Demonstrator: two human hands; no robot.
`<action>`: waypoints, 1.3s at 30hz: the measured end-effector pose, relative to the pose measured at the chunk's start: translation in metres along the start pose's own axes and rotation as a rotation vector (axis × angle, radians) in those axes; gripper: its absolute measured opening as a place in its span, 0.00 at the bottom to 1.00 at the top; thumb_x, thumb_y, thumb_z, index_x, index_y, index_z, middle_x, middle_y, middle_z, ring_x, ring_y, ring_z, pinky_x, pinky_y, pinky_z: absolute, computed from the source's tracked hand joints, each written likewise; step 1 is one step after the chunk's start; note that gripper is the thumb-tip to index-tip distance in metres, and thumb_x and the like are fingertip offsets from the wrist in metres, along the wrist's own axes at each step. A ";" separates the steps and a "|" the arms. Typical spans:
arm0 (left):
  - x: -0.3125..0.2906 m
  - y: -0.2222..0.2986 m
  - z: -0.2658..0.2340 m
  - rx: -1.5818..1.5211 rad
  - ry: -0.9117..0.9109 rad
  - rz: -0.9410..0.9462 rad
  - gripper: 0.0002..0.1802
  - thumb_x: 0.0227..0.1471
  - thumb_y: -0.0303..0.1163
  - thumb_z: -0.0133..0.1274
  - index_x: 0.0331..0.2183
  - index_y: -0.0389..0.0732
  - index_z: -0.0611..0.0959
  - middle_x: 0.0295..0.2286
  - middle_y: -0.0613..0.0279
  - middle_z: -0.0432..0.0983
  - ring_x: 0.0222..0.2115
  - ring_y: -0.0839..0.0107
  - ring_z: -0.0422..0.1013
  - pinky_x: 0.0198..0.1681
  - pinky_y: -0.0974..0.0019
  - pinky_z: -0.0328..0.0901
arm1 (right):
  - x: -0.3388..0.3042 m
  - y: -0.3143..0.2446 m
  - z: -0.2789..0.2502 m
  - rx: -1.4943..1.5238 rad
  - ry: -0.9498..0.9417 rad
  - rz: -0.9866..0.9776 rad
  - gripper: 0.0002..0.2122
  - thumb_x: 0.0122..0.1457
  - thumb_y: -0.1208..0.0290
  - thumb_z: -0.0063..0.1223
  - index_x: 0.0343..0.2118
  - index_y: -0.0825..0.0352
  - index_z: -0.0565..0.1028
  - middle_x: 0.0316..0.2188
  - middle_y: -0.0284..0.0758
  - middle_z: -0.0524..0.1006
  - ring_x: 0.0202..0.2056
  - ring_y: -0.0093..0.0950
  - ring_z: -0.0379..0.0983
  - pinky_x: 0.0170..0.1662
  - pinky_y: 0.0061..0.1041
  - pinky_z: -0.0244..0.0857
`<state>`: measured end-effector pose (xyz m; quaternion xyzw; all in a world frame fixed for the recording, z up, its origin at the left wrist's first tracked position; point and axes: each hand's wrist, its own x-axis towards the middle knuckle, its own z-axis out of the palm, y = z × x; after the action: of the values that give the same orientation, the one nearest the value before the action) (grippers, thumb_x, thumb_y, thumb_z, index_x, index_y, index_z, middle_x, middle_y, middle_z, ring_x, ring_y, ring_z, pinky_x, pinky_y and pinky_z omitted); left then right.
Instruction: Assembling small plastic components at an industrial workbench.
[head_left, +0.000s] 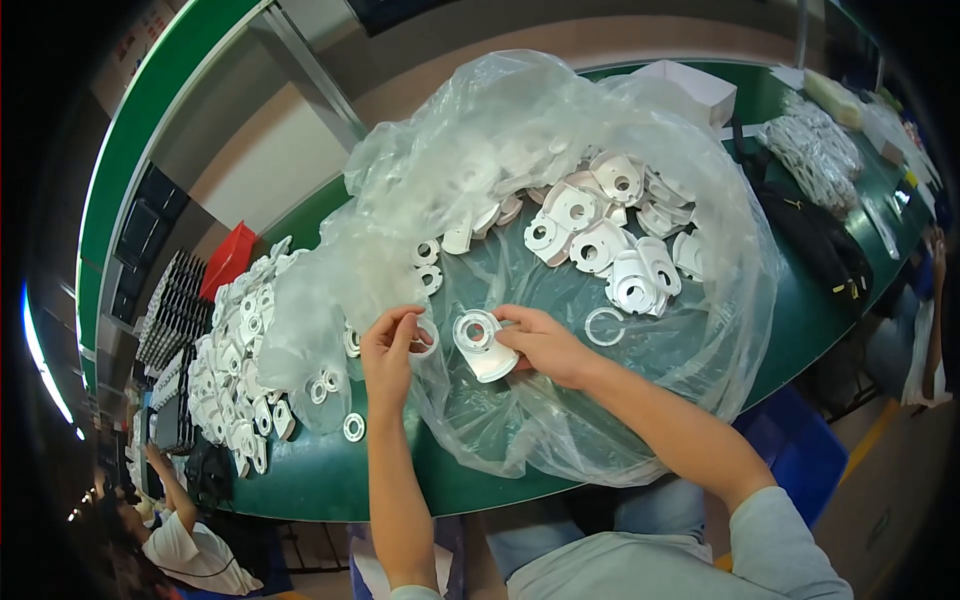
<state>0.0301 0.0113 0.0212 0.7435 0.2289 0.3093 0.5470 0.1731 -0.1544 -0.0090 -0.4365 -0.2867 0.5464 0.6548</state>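
The right hand grips a smooth white part, a rounded plate with a ringed round hole at one end, held over the middle of a spread plastic bag. The left hand, just beside it, has its thumb and fingers closed on a thin white ring. The bag is clear, thin and crinkled, its cloudy folds bunched up at the back and left, where they veil some of what lies beneath. Inside it sits a heap of similar white parts, glossy and curved, with a flat loose ring nearer the right forearm. Under everything is a dull green table. To the left spreads a larger pile of white pieces, partly covered by the bag's edge, with a red bin behind. On the right lie a soft black bag and a plastic-wrapped bundle; a white box stands behind the heap
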 end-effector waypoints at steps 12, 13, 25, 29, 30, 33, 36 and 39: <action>-0.008 0.001 0.013 -0.083 0.028 0.026 0.06 0.48 0.21 0.54 0.32 0.33 0.79 0.20 0.66 0.74 0.16 0.83 0.64 0.18 0.80 0.56 | -0.005 -0.005 0.006 0.047 0.015 0.067 0.17 0.57 0.76 0.42 0.51 0.70 0.63 0.36 0.40 0.73 0.34 0.29 0.75 0.33 0.27 0.76; -0.009 0.000 0.015 -0.083 0.026 0.022 0.06 0.48 0.21 0.54 0.32 0.33 0.79 0.20 0.66 0.74 0.16 0.83 0.64 0.18 0.80 0.56 | -0.006 -0.005 0.006 0.049 0.017 0.069 0.17 0.57 0.76 0.42 0.51 0.70 0.63 0.36 0.40 0.73 0.34 0.29 0.75 0.33 0.27 0.76; -0.015 0.006 0.025 0.152 -0.137 0.168 0.04 0.40 0.18 0.59 0.24 0.33 0.81 0.21 0.66 0.73 0.20 0.83 0.66 0.22 0.79 0.58 | -0.007 -0.003 0.002 -0.172 -0.141 0.136 0.29 0.46 0.83 0.41 0.55 0.78 0.56 0.30 0.45 0.74 0.23 0.30 0.75 0.29 0.24 0.72; -0.016 0.010 0.026 0.237 -0.187 0.187 0.05 0.36 0.18 0.60 0.23 0.35 0.82 0.21 0.67 0.71 0.22 0.83 0.66 0.23 0.79 0.57 | -0.006 -0.003 0.002 -0.180 -0.165 0.129 0.29 0.46 0.82 0.42 0.56 0.79 0.56 0.27 0.44 0.75 0.20 0.29 0.74 0.26 0.22 0.71; -0.016 0.010 0.026 0.278 -0.191 0.193 0.05 0.36 0.19 0.61 0.22 0.36 0.83 0.21 0.68 0.71 0.22 0.83 0.65 0.22 0.79 0.56 | -0.006 -0.003 0.001 -0.201 -0.175 0.131 0.29 0.46 0.82 0.42 0.56 0.78 0.56 0.26 0.44 0.75 0.20 0.28 0.74 0.26 0.22 0.70; -0.016 0.013 0.029 0.353 -0.231 0.245 0.05 0.35 0.20 0.61 0.22 0.37 0.83 0.20 0.68 0.70 0.20 0.83 0.63 0.21 0.78 0.54 | -0.009 -0.007 0.002 -0.231 -0.186 0.126 0.29 0.46 0.81 0.42 0.55 0.78 0.57 0.25 0.43 0.75 0.18 0.27 0.73 0.24 0.21 0.70; -0.016 0.011 0.028 0.355 -0.234 0.247 0.05 0.34 0.21 0.61 0.21 0.38 0.84 0.20 0.68 0.70 0.19 0.83 0.62 0.20 0.78 0.51 | -0.009 -0.006 0.004 -0.229 -0.183 0.131 0.29 0.45 0.81 0.42 0.55 0.77 0.58 0.24 0.42 0.75 0.17 0.26 0.73 0.23 0.21 0.69; -0.016 0.010 0.028 0.378 -0.237 0.273 0.05 0.34 0.21 0.62 0.21 0.39 0.84 0.20 0.68 0.70 0.19 0.83 0.61 0.20 0.78 0.51 | -0.006 -0.002 0.002 -0.239 -0.193 0.122 0.28 0.47 0.79 0.46 0.54 0.77 0.59 0.24 0.41 0.75 0.17 0.24 0.72 0.22 0.20 0.68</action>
<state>0.0386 -0.0213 0.0215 0.8876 0.1142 0.2427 0.3744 0.1711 -0.1601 -0.0056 -0.4734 -0.3845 0.5865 0.5331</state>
